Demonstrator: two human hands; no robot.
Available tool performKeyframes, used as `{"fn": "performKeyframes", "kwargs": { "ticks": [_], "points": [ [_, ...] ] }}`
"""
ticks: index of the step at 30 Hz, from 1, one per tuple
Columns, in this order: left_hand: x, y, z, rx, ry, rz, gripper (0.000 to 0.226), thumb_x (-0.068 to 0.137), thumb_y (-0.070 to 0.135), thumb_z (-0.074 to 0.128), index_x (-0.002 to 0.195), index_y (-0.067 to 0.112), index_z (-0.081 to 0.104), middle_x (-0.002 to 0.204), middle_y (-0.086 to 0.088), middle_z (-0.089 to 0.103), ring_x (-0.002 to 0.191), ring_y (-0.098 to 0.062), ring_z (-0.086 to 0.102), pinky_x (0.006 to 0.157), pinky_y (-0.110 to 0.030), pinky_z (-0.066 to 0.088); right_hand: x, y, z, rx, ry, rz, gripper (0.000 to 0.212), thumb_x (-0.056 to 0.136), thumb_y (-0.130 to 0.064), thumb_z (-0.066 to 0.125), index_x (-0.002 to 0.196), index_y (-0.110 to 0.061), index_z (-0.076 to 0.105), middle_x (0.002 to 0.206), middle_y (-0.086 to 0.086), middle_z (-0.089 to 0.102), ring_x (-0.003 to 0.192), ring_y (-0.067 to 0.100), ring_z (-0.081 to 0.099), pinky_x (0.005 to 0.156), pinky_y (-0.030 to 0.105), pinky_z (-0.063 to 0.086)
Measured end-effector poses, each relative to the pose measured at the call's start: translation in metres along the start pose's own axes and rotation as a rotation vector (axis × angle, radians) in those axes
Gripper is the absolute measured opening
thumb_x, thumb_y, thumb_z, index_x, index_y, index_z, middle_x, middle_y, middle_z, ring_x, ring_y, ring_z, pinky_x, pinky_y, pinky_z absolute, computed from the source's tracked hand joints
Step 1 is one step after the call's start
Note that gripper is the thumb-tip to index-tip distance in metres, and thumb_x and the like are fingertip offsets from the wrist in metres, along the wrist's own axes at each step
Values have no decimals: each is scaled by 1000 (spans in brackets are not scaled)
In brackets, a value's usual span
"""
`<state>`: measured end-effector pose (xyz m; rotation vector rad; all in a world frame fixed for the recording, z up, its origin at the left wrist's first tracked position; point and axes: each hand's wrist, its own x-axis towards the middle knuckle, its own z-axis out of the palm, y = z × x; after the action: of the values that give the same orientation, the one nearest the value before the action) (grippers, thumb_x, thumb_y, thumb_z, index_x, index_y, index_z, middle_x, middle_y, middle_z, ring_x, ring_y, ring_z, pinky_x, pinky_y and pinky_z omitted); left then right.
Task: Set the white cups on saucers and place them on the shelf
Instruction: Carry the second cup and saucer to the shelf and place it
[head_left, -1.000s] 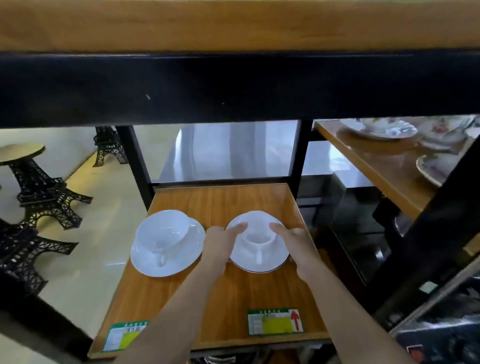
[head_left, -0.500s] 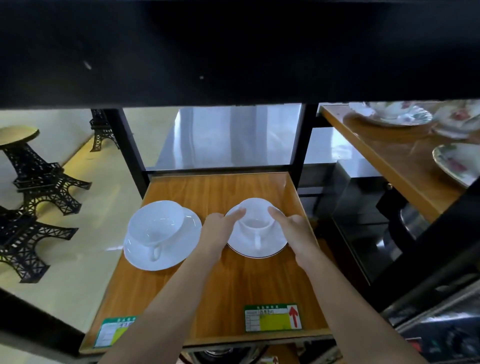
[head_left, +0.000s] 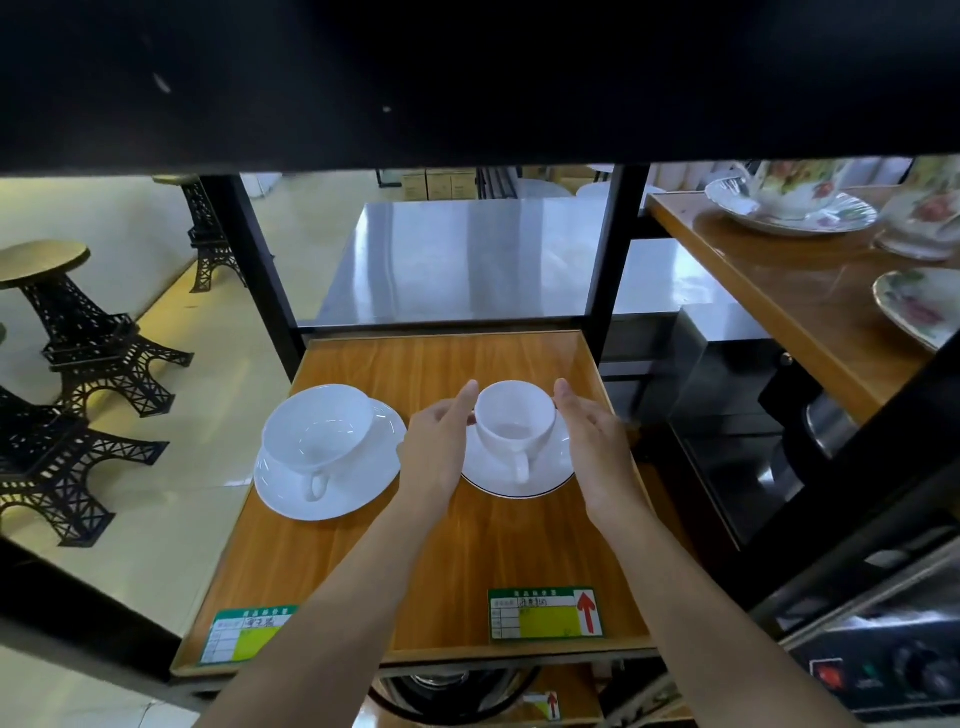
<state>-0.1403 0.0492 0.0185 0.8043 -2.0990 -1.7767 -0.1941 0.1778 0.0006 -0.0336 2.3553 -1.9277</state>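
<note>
Two white cups stand on white saucers on the wooden shelf (head_left: 457, 561). The left cup (head_left: 317, 426) sits on a wide saucer (head_left: 358, 483), handle towards me. The right cup (head_left: 511, 421) stands upright on a dark-rimmed saucer (head_left: 545, 475), handle also towards me. My left hand (head_left: 441, 447) and my right hand (head_left: 592, 441) flank this right cup with fingers straight and palms facing it. The fingertips reach the level of the cup's rim; I cannot tell whether they touch it. Neither hand grips anything.
A black beam of the upper shelf (head_left: 467, 78) hangs low overhead. Black posts (head_left: 608, 260) stand at the shelf's back corners. Flowered dishes (head_left: 789, 202) sit on the wooden shelf to the right. Two price labels (head_left: 545, 613) lie near the front edge. Tower-shaped stools (head_left: 78, 332) stand on the floor at left.
Both hands have come off the right saucer's edges and their fingers have straightened beside the cup. My view has sunk lower under the upper shelf. The cups stay in place.
</note>
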Motion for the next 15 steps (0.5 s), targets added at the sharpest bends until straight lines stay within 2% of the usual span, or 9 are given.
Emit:
{"fn": "performKeyframes", "kwargs": {
  "ticks": [3,6,8,10,12,14,15],
  "points": [
    [0,-1,0,-1,3,14,47,90,53,44,105,17,70,109,-4,69,108,-23,58,107,-55,34,1,0,0,-3,-11,-3,24,88,-54,46,82,-35,58,87,-13,58,81,6,53,62,18,39],
    [-1,0,0,1,-26,7,47,90,53,44,109,17,68,113,-4,68,110,-23,57,106,-53,36,-2,5,-1,12,7,-4,34,87,-54,47,103,-27,62,97,-10,57,80,2,51,60,15,35],
    [-1,2,-1,-7,-69,7,47,90,52,44,113,17,67,115,-3,67,109,-21,57,102,-47,41,-4,7,0,4,9,-18,40,87,-54,47,111,-25,62,106,-6,59,83,3,52,62,14,36],
    [-1,3,-4,3,-100,26,43,91,51,44,108,18,66,106,4,66,101,-15,59,89,-32,44,-3,6,1,-12,25,-31,45,88,-54,45,116,-22,60,115,-1,60,94,9,55,71,20,43],
    [-2,6,-11,32,-89,81,31,90,50,46,96,26,63,88,17,61,83,-3,57,70,-16,38,-1,-1,1,-50,86,-74,47,88,-52,45,118,-18,59,120,4,60,108,16,54,91,35,46],
    [-4,13,-24,80,-14,183,29,90,50,47,91,26,62,81,20,58,77,1,54,62,-12,33,-2,-13,1,-110,157,-183,49,89,-50,45,120,-15,58,123,6,57,116,20,51,102,47,40],
    [-4,16,-32,82,51,248,31,90,49,47,92,23,64,82,17,60,78,0,55,63,-13,34,-4,-20,3,-125,176,-251,47,90,-48,46,120,-14,57,123,3,56,117,19,49,102,47,40]
  ]
}}
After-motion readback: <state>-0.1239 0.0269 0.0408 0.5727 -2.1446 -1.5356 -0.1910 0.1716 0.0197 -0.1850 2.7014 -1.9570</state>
